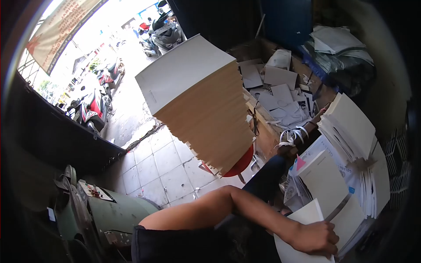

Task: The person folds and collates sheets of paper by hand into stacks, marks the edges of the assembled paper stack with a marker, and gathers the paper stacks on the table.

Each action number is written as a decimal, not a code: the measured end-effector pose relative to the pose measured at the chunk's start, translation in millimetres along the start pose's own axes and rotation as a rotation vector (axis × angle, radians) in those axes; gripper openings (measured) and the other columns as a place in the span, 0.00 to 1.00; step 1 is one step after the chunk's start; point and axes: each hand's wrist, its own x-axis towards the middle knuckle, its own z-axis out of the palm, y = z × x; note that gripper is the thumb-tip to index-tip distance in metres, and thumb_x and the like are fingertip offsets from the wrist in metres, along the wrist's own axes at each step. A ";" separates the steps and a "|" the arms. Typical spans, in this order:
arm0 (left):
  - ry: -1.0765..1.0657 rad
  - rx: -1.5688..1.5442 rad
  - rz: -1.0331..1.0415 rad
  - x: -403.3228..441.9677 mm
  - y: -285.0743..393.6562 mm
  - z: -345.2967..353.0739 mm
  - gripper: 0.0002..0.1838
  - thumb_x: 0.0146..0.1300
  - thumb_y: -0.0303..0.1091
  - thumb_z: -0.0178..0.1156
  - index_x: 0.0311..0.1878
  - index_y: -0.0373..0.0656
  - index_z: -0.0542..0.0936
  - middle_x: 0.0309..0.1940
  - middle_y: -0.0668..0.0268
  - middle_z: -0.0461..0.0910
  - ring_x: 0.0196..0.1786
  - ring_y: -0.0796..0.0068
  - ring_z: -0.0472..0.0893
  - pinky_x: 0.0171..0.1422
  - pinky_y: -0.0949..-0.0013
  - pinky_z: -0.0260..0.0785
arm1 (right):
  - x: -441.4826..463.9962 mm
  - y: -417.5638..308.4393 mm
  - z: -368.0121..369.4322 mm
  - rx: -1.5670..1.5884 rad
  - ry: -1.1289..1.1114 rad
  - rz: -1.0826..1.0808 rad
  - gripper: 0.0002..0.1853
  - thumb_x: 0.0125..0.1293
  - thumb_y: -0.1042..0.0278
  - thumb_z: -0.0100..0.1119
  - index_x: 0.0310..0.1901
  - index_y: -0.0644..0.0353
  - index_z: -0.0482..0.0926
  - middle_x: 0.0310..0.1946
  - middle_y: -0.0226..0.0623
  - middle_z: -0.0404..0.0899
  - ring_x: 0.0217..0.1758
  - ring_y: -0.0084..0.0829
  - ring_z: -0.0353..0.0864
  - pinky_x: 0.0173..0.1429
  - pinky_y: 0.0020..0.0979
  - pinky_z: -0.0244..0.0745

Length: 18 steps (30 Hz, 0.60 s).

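Note:
My left hand [315, 239] is closed at the lower right, its fingers curled over the edge of a white paper block [302, 219]. Just above it lies another pale paper block [325, 177], with a dark strip across its lower right part and a pink tab [300, 163] at its upper left. Further right, more paper stacks [349, 125] lean on one another over a printed sheet [320, 147]. My right hand does not show.
A tall paper stack [206, 118] stands on a red stool [241, 164]. Behind is a wooden bin [262, 127] of paper scraps [280, 79]. A green machine [114, 215] is at lower left. Motorbikes [166, 33] are outside the doorway.

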 end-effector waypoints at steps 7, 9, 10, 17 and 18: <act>0.156 0.008 0.002 -32.5 -33.0 -10.6 0.11 0.64 0.35 0.59 0.43 0.37 0.77 0.32 0.60 0.74 0.33 0.60 0.78 0.37 0.60 0.64 | -27.8 15.4 43.8 0.092 -0.310 0.248 0.13 0.72 0.68 0.57 0.50 0.71 0.77 0.40 0.45 0.81 0.40 0.30 0.79 0.47 0.31 0.76; 0.184 0.010 -0.015 -37.8 -32.5 4.4 0.09 0.62 0.33 0.60 0.42 0.39 0.78 0.35 0.61 0.74 0.35 0.61 0.77 0.38 0.62 0.65 | -27.1 6.9 58.0 0.142 -0.298 0.178 0.11 0.72 0.68 0.57 0.46 0.71 0.77 0.39 0.43 0.80 0.41 0.30 0.78 0.47 0.30 0.74; 0.245 0.017 -0.065 -37.7 -32.0 8.6 0.09 0.61 0.33 0.60 0.42 0.41 0.79 0.34 0.62 0.74 0.34 0.62 0.76 0.39 0.62 0.65 | -26.3 5.2 61.7 0.145 -0.278 0.179 0.12 0.72 0.67 0.57 0.44 0.70 0.77 0.37 0.43 0.80 0.41 0.30 0.77 0.47 0.30 0.73; 0.174 -0.026 0.034 -32.9 -31.5 3.7 0.06 0.61 0.33 0.62 0.38 0.43 0.78 0.34 0.62 0.74 0.33 0.62 0.75 0.39 0.61 0.64 | -27.8 18.3 65.0 0.218 -0.203 0.169 0.16 0.68 0.62 0.59 0.43 0.70 0.76 0.35 0.41 0.78 0.38 0.31 0.76 0.44 0.30 0.73; 0.165 -0.007 0.037 -33.7 -35.7 4.4 0.06 0.61 0.33 0.62 0.38 0.43 0.77 0.35 0.63 0.74 0.34 0.62 0.75 0.40 0.61 0.64 | -26.6 17.0 65.2 0.215 -0.211 0.172 0.16 0.68 0.61 0.59 0.42 0.70 0.76 0.35 0.41 0.78 0.38 0.31 0.76 0.43 0.30 0.74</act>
